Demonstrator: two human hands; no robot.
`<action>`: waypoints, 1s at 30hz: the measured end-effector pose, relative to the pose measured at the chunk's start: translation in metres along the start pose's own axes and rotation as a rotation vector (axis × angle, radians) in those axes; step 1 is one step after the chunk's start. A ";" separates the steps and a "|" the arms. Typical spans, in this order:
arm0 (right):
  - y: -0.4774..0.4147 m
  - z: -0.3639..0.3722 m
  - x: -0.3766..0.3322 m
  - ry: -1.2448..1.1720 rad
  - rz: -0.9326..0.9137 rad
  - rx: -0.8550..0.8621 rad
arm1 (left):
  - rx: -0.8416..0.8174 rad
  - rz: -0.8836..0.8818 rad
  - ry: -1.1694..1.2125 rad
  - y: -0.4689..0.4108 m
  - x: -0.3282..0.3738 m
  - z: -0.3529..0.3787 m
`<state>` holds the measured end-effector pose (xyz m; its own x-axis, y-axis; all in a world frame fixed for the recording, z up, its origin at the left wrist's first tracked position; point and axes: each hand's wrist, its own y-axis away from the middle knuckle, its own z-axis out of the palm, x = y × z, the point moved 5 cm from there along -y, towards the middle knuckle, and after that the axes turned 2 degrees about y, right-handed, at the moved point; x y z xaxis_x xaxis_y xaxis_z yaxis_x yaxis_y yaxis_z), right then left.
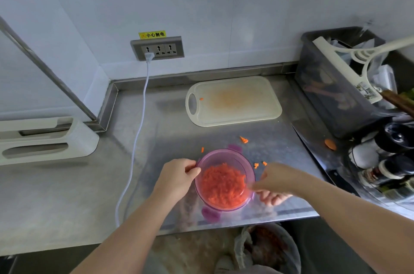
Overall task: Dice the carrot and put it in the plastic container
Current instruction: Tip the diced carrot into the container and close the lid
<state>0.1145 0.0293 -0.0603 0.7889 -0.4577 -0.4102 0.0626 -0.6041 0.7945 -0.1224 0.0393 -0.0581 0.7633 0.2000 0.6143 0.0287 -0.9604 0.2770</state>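
Steel counter [67,195]: the plastic container [224,157] is set near its front edge.

Cutting board [233,101]: laid flat beyond the container, well apart, its long axis running left to right. It is stained orange and carries a single carrot bit [201,99] by the handle hole.

Container: round, so no long axis is offered. It is filled with diced carrot [224,186], so the dicing is judged done.

Left hand [177,176]: the container's left rim is pinched between thumb and fingers.

Right hand [275,180]: held at the container's right rim and blurred. Whether anything is gripped cannot be told.

Stray carrot pieces: two [256,165] are seen just beside the container's right rim, directly beyond the right hand. A pair [244,140] lies further back and to the right, and one [202,150] just beyond the far rim. The right hand is the nearer to most of them, and collecting them is judged to be what is left.

Writing: a yellow sticker [152,35], far beyond the container and to its left above the wall socket [157,48], is read as "小心触电".
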 end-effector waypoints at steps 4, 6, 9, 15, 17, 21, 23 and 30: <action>0.006 -0.026 -0.022 0.405 -0.221 0.429 | -0.310 0.301 -0.123 0.010 0.020 0.014; 0.004 -0.025 -0.036 0.393 -0.325 0.455 | -0.437 0.433 -0.361 0.017 0.024 0.021; -0.007 -0.015 -0.041 0.470 -0.326 0.405 | -0.462 0.533 -0.568 0.018 0.029 0.021; -0.014 -0.016 -0.040 0.403 -0.307 0.387 | -0.457 0.616 -0.733 0.018 0.034 0.028; -0.013 -0.016 -0.043 0.397 -0.305 0.388 | -0.433 0.644 -0.767 0.019 0.034 0.030; -0.014 -0.016 -0.045 0.399 -0.299 0.384 | -0.383 0.668 -0.801 0.022 0.030 0.035; -0.016 -0.017 -0.044 0.367 -0.294 0.371 | -0.373 0.657 -0.789 0.022 0.028 0.036; -0.014 -0.012 -0.016 0.024 -0.171 0.278 | -0.310 0.439 -0.464 0.027 0.009 0.032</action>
<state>0.1085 0.0522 -0.0594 0.7956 -0.3204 -0.5141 0.0293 -0.8273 0.5609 -0.0943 0.0086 -0.0687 0.8603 -0.3622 0.3587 -0.4770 -0.8202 0.3158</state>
